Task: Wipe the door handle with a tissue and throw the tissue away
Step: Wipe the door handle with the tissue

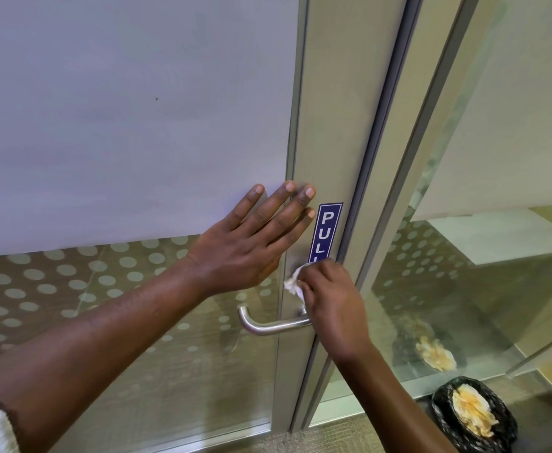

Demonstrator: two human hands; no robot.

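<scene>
A silver lever door handle (268, 325) sticks out to the left from the grey metal door frame (330, 125). My right hand (333, 305) is shut on a crumpled white tissue (294, 282) and presses it against the frame just above the handle's base, which the hand hides. My left hand (255, 246) lies flat with fingers spread on the door, spanning the frosted glass and the frame, above the handle. It holds nothing.
A blue PULL sticker (326, 230) runs down the frame beside my fingers. A bin with a black liner (474, 416), holding crumpled paper, stands on the floor at the lower right. A glass side panel (464, 256) reflects it.
</scene>
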